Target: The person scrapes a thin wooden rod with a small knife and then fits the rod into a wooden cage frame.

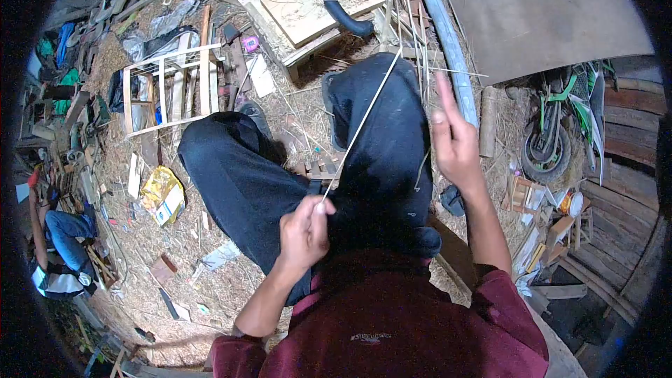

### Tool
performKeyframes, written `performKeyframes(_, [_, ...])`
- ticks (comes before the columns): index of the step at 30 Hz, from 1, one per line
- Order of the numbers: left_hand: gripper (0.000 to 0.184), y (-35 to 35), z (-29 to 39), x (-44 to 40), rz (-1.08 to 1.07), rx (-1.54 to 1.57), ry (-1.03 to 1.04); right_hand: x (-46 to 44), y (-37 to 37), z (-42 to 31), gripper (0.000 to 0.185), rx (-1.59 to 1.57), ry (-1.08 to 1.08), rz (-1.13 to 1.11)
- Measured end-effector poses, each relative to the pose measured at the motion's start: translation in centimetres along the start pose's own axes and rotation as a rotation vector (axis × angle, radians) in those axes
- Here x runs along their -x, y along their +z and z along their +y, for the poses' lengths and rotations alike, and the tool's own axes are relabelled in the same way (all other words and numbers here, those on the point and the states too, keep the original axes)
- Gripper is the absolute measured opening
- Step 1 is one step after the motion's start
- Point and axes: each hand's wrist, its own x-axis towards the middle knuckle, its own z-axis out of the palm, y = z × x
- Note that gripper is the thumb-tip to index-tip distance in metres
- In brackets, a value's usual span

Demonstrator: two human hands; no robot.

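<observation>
My left hand (306, 229) is closed around the lower end of a thin pale wooden strip (364, 122). The strip slants up and to the right, over my right thigh. To the right, my right hand (456, 141) is raised beside my right knee with its fingers stretched out and nothing visible in it. Beyond its fingertips lie several thin sticks (418, 38) and a long grey pole (451, 42). My legs in dark trousers (245, 164) are spread apart below the strip.
A low wooden bench (318, 3) stands ahead, with a dark curved tube (343, 21) over it. Left are a slatted wooden frame (164, 84) and a yellow bag (162, 192). A large flat sheet (553, 14) and a green motorbike (560, 115) are right. Another person (66, 234) sits far left.
</observation>
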Motion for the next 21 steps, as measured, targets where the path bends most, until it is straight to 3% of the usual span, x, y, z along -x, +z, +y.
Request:
performKeyframes(3, [0.022,2.2,1.4,-3.6,-0.058,0.276,-0.100,0.3,0.5,-0.7,0.049,0.128,-0.285,-0.105])
performKeyframes(8, [0.021,4.4,3.1,-8.2,-0.144,0.994,-0.522,0.6,1.0,-1.6,0.055,0.361,-0.196,-0.475])
performKeyframes(14, [0.018,3.2,2.9,-8.6,-0.204,1.044,-0.569,-0.4,2.8,2.5,0.058,0.255,-0.247,-0.284])
performKeyframes(21, [0.021,3.8,2.9,-9.1,-0.150,1.127,-0.609,0.4,2.6,1.4,0.064,0.280,-0.214,-0.364])
